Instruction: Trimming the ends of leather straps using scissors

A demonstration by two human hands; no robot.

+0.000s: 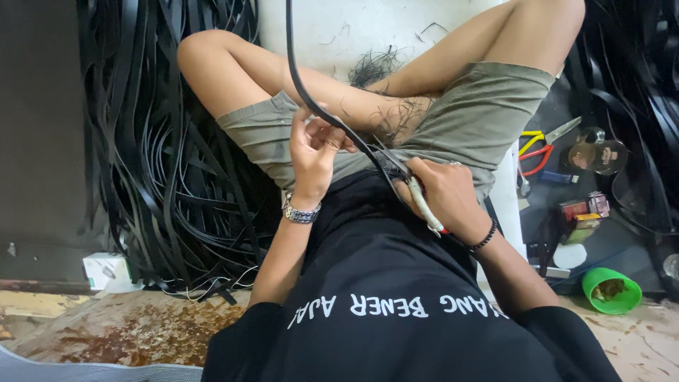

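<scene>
My one camera sits on my head, facing steeply down over my chest; it looks close onto my lap and crossed legs; floor shows at both sides; no second view.

We see a matt black rubber-like strap (pixel 311 99) running through our left hand (pixel 315 152); its surface looks smooth with a faint sheen. Our right hand (pixel 442 194) grips a cutter (pixel 424 205) with a pale plastic handle. The wristwatch (pixel 300 212) is shiny metal, the bracelet (pixel 486 237) dark beads. Our shorts (pixel 467 120) are matt olive cloth. The heaped black strips (pixel 163 141) gleam slightly. The green cup (pixel 612 290) is smooth plastic, the floor (pixel 141 325) rough and stained.
</scene>
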